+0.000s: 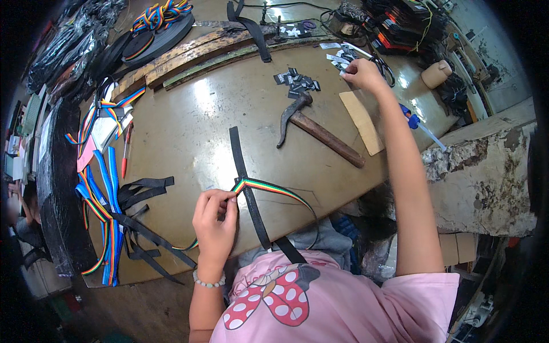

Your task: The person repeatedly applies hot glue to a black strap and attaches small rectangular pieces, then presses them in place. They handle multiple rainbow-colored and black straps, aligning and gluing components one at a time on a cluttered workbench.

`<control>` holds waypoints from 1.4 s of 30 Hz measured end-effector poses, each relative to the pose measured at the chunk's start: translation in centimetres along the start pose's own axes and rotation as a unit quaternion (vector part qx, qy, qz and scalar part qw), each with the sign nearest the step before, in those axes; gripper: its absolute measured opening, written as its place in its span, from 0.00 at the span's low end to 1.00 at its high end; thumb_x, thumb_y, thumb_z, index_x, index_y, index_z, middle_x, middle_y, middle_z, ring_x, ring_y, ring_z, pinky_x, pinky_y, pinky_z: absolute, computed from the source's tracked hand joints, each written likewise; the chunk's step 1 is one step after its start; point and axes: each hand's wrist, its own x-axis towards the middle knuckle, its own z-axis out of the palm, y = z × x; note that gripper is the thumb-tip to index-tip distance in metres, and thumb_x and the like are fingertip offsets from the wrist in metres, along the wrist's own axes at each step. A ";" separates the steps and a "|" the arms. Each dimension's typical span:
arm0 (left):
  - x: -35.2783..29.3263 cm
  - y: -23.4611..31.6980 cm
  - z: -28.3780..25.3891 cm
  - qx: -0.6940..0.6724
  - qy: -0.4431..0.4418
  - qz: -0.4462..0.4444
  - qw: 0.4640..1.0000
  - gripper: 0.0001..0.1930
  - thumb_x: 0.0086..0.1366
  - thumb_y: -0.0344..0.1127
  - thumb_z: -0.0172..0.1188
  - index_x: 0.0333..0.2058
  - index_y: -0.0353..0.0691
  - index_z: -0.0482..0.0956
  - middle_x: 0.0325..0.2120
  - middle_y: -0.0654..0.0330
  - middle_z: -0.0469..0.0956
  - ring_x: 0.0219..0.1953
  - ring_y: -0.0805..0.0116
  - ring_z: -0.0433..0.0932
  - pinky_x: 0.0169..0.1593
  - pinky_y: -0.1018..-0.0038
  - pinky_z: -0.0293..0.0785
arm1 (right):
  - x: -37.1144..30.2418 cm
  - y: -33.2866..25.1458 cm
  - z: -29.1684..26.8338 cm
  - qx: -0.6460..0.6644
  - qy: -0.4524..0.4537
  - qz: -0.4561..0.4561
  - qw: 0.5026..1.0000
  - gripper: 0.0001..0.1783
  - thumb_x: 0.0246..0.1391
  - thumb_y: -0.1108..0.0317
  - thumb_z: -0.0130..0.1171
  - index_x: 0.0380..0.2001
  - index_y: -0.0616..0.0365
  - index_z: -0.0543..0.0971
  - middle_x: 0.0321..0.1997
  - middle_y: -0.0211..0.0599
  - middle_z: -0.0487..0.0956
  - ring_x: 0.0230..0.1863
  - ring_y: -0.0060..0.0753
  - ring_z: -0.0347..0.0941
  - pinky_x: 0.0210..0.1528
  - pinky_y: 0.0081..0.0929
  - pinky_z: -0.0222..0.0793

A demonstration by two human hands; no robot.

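Indoors: glossy tabletop [189, 128], flaking masonry [483, 191], left hand [215, 220] pinched on striped strap [274, 187], right hand [364, 75], grip unclear.

No words or numbers are legible. On the far right part of the table [197, 151], small dark tags [295, 80] lie in a loose cluster, their pale marks too small to make out. Farther right, next to the right hand [363, 74], white and grey tags [343, 55] form a heap, equally unreadable. Beyond, at far right, a dark stack [400, 26] shows orange-red patches; whether they are lettering cannot be told.
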 end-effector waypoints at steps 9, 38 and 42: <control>-0.3 0.0 0.1 -0.023 0.016 -0.001 1.000 0.05 0.58 0.19 0.63 0.33 0.32 0.80 0.31 0.60 0.75 0.26 0.75 0.72 0.31 0.79 0.69 | -1.2 0.1 -0.7 0.057 0.046 -0.026 0.997 0.12 0.49 0.65 0.68 0.31 0.64 0.84 0.28 0.47 0.83 0.30 0.38 0.81 0.36 0.33 0.74; -1.1 3.8 -3.1 -0.406 -0.039 -0.127 0.904 0.11 0.62 0.23 0.64 0.43 0.28 0.79 0.36 0.55 0.79 0.30 0.73 0.80 0.28 0.81 0.76 | -22.9 -18.7 -0.9 0.493 -0.181 -0.247 0.814 0.09 0.57 0.69 0.62 0.38 0.64 0.81 0.30 0.38 0.78 0.30 0.24 0.74 0.32 0.22 0.71; -1.6 4.9 -2.7 -0.390 -0.058 -0.143 0.908 0.09 0.65 0.29 0.63 0.39 0.28 0.80 0.33 0.54 0.79 0.25 0.73 0.78 0.24 0.83 0.72 | -23.8 -18.6 -1.7 0.477 -0.276 -0.217 0.806 0.11 0.56 0.70 0.62 0.41 0.63 0.81 0.33 0.37 0.78 0.33 0.22 0.75 0.33 0.21 0.71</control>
